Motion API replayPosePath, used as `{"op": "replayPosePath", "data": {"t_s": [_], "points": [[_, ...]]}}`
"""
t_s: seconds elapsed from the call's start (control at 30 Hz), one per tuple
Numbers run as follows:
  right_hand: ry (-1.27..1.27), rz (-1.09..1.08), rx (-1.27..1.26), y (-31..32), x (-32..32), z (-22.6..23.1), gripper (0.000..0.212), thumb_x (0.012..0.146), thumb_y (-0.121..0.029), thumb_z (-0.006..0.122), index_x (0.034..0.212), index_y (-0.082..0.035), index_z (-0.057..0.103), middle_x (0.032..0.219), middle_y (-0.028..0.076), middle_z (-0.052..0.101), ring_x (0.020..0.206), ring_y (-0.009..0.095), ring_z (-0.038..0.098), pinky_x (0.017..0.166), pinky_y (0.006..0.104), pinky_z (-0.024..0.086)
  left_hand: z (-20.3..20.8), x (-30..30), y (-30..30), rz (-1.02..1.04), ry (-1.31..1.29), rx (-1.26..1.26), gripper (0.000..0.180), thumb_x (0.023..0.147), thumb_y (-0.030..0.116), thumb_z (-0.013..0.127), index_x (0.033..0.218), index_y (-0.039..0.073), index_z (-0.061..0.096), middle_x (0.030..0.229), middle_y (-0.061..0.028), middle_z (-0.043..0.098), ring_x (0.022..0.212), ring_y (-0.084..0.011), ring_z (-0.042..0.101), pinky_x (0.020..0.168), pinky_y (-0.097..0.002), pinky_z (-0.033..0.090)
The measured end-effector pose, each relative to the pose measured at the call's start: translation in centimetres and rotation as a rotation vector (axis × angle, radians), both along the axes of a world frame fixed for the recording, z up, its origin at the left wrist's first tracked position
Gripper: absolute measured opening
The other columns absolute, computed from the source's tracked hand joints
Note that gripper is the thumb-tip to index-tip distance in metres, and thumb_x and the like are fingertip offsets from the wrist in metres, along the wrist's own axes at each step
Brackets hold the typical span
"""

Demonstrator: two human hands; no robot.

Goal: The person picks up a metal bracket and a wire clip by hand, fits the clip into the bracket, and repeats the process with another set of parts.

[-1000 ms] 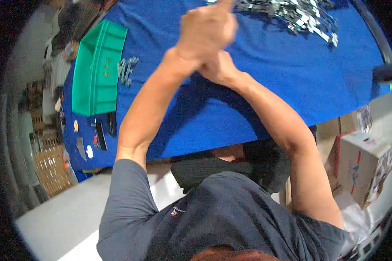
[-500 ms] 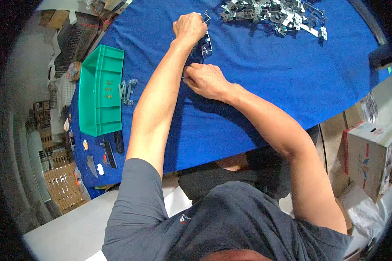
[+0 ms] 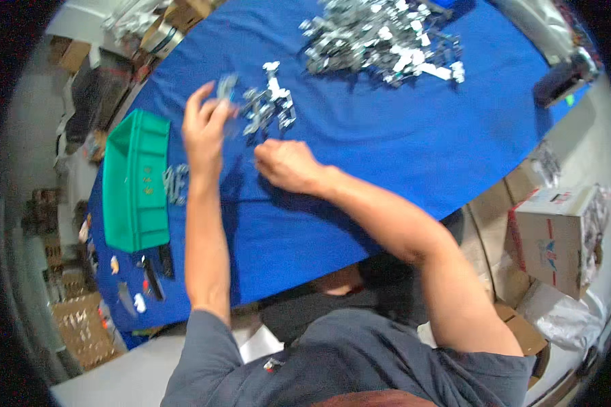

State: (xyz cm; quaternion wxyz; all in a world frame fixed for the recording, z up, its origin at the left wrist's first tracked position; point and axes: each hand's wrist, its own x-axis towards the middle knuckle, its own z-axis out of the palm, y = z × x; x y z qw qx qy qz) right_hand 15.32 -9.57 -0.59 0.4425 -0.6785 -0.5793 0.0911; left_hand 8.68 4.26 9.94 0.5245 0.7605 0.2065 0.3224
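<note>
Few metal parts (image 3: 176, 182) beside green bin (image 3: 151, 211), most remaining in heap (image 3: 377, 42); blurred piece (image 3: 228, 86) at half-open left hand (image 3: 204, 127), unclear contents in curled right hand (image 3: 290, 166).

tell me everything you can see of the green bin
A green, open-topped bin that looks like plastic, long and box-shaped, with raised ribs on its right side and small yellowish marks there. It sits on the blue cloth, left of the left hand, its length running away from the person. Grey metal-looking parts lie close by its right side; contact is unclear.
</note>
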Motion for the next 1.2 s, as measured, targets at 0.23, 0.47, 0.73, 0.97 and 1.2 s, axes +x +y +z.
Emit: {"op": "replayPosePath", "data": {"t_s": [0.23,0.47,0.73,0.97,1.2], "points": [[0.037,-0.029,0.017,0.3,-0.2,-0.5,0.018,0.09,-0.023,0.061,0.09,-0.006,0.058,0.084,0.016,0.064,0.079,0.04,0.066,0.066,0.0528,0.053,-3.2,-8.5,-2.1,0.009,0.113,-0.315,0.051,0.09,0.002,0.062,0.139,-0.003,0.048,0.094,-0.0083,0.069,0.087,-0.0139,0.066,0.082,-0.0274,0.053],[0.077,-0.03,0.03,0.2,0.4,-0.3,0.019,0.09,-0.024,0.063,0.089,-0.006,0.06,0.085,0.015,0.064,0.078,0.039,0.065,0.067,0.0513,0.052,-6.4,-8.3,-3.0,0.111,0.132,-0.381,0.052,0.086,-0.002,0.061,0.136,0.0,0.049,0.079,0.0008,0.056,0.064,-0.004,0.05,0.055,-0.0196,0.042],[0.106,-0.028,0.097,0.1,0.5,-0.3,0.018,0.09,-0.023,0.063,0.088,-0.005,0.06,0.081,0.016,0.064,0.079,0.038,0.065,0.066,0.05,0.051,-8.5,-8.0,-3.2,0.079,0.172,-0.032,0.039,0.086,-0.002,0.066,0.126,-0.001,0.064,0.099,-0.0021,0.059,0.089,-0.0094,0.054,0.08,-0.0242,0.046],[0.199,0.021,0.143,0.9,0.6,-0.6,0.015,0.091,-0.016,0.066,0.093,-0.001,0.065,0.079,0.018,0.063,0.07,0.03,0.064,0.064,0.0392,0.05,-7.6,-8.4,-3.6,0.197,0.164,-0.044,0.031,0.093,0.008,0.065,0.124,0.001,0.065,0.093,-0.001,0.057,0.067,-0.0058,0.051,0.05,-0.0207,0.041],[0.464,-0.062,-0.048,-0.7,0.6,1.5,0.02,0.099,-0.02,0.06,0.099,-0.002,0.067,0.066,0.005,0.058,0.061,0.011,0.053,0.057,0.0302,0.045,-10.0,-7.3,-3.4,0.101,0.04,-0.263,0.034,0.103,0.022,0.054,0.129,0.002,0.062,0.102,-0.0091,0.07,0.075,-0.0078,0.061,0.06,-0.0229,0.055]]}}
